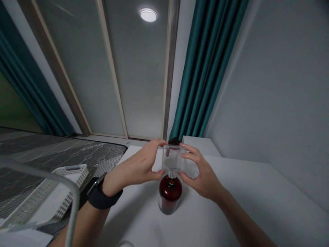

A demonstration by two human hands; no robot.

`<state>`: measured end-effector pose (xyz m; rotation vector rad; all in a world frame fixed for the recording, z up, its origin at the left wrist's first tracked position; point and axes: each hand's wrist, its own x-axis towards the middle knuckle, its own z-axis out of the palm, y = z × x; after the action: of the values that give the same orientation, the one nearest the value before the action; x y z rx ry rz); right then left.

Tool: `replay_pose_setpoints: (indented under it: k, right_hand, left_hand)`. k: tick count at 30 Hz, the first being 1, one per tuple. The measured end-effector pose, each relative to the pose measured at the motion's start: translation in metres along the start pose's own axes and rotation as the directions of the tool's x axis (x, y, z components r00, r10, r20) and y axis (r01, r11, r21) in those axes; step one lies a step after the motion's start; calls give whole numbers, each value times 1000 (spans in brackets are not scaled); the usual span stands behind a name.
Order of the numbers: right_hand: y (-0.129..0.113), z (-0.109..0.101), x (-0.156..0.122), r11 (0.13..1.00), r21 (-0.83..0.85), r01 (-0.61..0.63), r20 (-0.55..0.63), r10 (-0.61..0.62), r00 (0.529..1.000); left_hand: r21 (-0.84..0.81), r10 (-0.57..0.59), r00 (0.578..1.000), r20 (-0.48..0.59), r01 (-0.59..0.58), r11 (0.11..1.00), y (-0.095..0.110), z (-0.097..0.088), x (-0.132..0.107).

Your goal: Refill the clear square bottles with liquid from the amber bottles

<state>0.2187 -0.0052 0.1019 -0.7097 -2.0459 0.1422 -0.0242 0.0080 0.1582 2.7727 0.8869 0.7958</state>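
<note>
A clear, square-sided bottle point(174, 159) is held upside down between both hands, its threaded neck pointing downward. My left hand point(142, 164) grips its left side, thumb low and fingers at the top edge. On the other side my right hand point(202, 171) is closed on it in the same way. Directly below, a dark red-brown bottle point(170, 192) with rounded shoulders stands upright on the white table point(200, 219). The clear bottle's neck meets its mouth; whether it sits inside or just rests above, I cannot tell.
Behind the clear bottle a dark reddish object point(174, 141) is partly hidden. A white perforated basket point(46, 195) lies at the left on a grey patterned surface point(100, 154). A pale curved tube point(74, 206) crosses the lower left. The wall point(282, 103) borders the table's right.
</note>
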Motion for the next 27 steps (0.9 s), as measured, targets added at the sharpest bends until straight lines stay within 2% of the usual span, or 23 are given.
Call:
replay_pose_setpoints:
  k: [27]
  right_hand:
    - [-1,-1,1,1000,-28,13,-8,-14,1000]
  left_hand:
    - [31,43,999,-26,-42,999,0,2,1]
